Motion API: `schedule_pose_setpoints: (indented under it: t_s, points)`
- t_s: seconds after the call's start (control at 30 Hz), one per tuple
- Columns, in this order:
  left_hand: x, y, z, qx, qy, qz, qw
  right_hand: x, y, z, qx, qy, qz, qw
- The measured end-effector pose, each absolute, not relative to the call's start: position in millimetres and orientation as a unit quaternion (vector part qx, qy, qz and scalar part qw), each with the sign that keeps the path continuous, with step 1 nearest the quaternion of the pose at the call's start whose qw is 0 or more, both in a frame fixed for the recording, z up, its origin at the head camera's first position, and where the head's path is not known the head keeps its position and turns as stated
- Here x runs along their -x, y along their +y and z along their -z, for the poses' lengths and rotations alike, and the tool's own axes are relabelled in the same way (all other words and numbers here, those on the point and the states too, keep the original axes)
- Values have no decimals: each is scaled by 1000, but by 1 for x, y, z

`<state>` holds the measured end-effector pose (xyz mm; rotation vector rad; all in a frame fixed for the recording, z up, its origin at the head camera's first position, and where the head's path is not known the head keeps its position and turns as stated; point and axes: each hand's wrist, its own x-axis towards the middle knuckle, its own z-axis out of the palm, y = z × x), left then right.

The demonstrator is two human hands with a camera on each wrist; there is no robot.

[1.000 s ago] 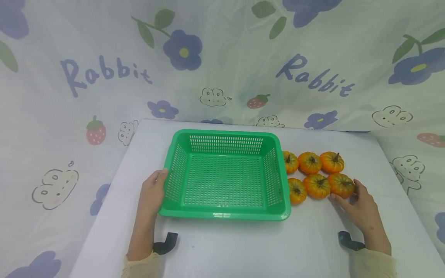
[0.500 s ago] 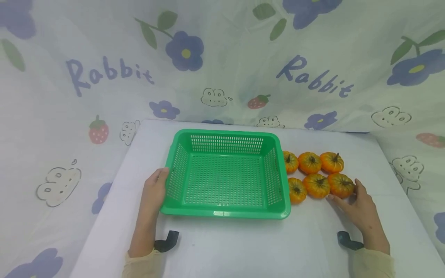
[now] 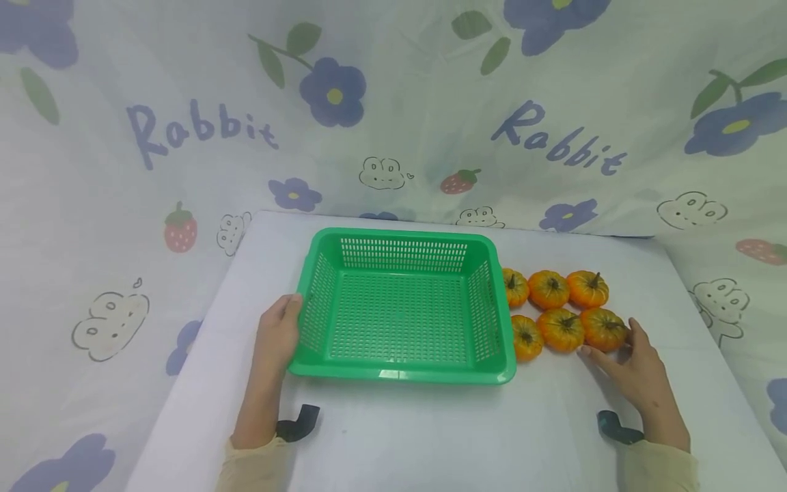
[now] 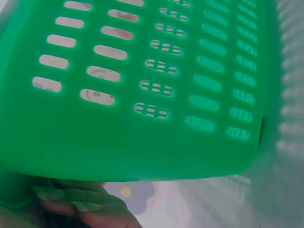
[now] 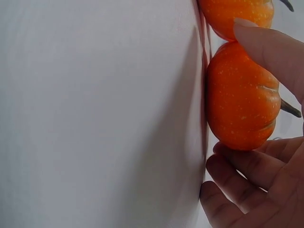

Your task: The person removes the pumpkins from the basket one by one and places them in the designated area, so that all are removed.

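Observation:
A green plastic basket [image 3: 399, 374] with slotted walls occupies the middle of the table, nothing inside it. My left hand [image 3: 279, 335] grips its left side; the left wrist view shows fingers [image 4: 102, 206] below the edge of the slotted wall [image 4: 118, 142]. To the right, small orange pumpkins stand in two rows, the leftmost partly hidden by the basket's rim. My right hand [image 3: 642, 369] holds the near-row end pumpkin [image 3: 604, 329] between thumb and fingers. In the right wrist view, the thumb lies across this pumpkin [image 5: 242, 99], its tip overlapping the neighbouring pumpkin [image 5: 237, 16].
The near row continues with a middle pumpkin [image 3: 561, 330] and a left one [image 3: 525, 338]. Behind them are several more, including the far-row end pumpkin [image 3: 587, 289]. A white cloth covers the table [image 3: 455, 444]; a printed curtain [image 3: 393, 102] rises along its back and sides.
The basket's near rim sits slightly higher in the head view, and the left hand has shifted a little with it. The right hand and the pumpkins stay nearly still.

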<state>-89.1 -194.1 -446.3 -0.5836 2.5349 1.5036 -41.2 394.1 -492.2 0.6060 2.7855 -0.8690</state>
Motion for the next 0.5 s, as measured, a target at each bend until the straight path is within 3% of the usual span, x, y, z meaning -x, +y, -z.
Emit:
schedule_pose_setpoints:
  t_s: [0.37, 0.5]
  points:
    - [89, -201, 443, 192, 856, -477, 57, 36, 392, 490, -186, 932, 305, 68]
    - [90, -210, 441, 167, 860, -475, 82, 33, 391, 489, -166, 939, 300, 40]
